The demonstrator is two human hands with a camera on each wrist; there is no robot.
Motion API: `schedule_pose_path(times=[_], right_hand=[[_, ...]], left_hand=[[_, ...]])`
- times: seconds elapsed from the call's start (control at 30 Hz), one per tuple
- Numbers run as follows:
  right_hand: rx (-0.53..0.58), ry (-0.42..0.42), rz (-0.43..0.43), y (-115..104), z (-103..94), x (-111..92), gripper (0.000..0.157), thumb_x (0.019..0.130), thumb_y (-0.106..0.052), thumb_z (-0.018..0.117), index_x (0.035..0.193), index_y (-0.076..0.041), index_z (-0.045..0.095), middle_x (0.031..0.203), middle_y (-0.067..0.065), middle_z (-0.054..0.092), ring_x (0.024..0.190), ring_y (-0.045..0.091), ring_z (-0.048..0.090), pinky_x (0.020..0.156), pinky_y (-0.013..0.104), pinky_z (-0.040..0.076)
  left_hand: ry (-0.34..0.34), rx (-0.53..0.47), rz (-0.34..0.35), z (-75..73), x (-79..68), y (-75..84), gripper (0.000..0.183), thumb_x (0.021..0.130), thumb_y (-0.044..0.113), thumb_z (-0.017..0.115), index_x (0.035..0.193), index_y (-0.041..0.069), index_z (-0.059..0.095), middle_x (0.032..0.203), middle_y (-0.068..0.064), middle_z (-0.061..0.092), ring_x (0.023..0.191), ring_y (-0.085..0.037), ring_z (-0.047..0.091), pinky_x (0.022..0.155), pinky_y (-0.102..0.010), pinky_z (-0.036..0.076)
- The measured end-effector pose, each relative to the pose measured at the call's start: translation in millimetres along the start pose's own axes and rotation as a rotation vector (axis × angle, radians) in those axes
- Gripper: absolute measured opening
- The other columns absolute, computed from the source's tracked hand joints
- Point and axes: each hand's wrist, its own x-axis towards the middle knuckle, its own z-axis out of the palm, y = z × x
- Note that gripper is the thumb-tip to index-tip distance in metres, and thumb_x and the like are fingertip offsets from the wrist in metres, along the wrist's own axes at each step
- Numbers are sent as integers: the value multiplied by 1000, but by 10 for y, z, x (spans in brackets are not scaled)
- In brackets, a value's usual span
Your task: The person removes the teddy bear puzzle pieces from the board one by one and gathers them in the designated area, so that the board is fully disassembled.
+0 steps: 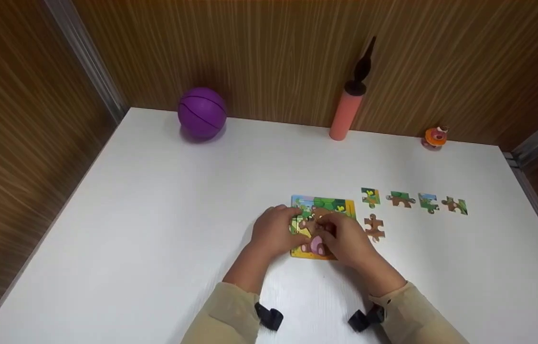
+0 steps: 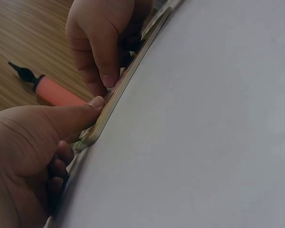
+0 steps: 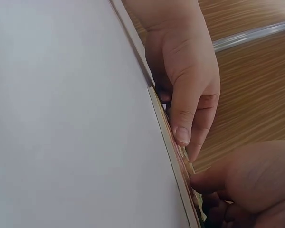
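A jigsaw puzzle point(image 1: 327, 203) with a bear picture lies in its shallow tray on the white table. My left hand point(image 1: 273, 230) holds it at the left side, thumb and index finger spread over the edge. Near the middle of the picture, my right hand point(image 1: 352, 241) pinches a brown puzzle piece point(image 1: 308, 224) between thumb and index finger, its outline partly covered by the fingers. In the left wrist view, the left thumb rests on the rim of the puzzle tray point(image 2: 115, 101). Both hands appear low over it in the right wrist view.
Several loose puzzle pieces point(image 1: 399, 199) lie to the right, one brown piece point(image 1: 374, 228) close to my right hand. Along the back stand a purple ball point(image 1: 202, 113), a pink hand pump point(image 1: 346, 112) and a small orange-ringed figurine point(image 1: 435, 137). Wooden panels point(image 1: 273, 57) enclose the table.
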Motion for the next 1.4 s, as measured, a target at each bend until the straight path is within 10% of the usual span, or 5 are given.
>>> schedule_pose_path(times=[0.63,0.93,1.4], right_hand=[[-31,133,26,-50,49,-15,8,97,3,70,101,-3,73,90,6,64,79,20,58,68,35,50],[9,80,5,-28,65,-20,10,96,5,72,98,-5,72,94,5,65,77,16,59,64,30,51],[193,72,-12,-3,15,-34,7,96,2,73,96,-5,71,84,2,67,74,17,61,61,25,52]], left_hand=[[-1,5,0,10,12,0,73,86,39,90,148,13,62,138,-6,66,131,-26,57,111,-41,45],[26,16,52,10,15,-28,42,83,38,92,113,13,78,91,5,59,90,-16,54,80,-33,49],[38,7,42,26,27,-30,32,84,38,91,103,15,80,84,7,54,83,-14,50,73,-31,46]])
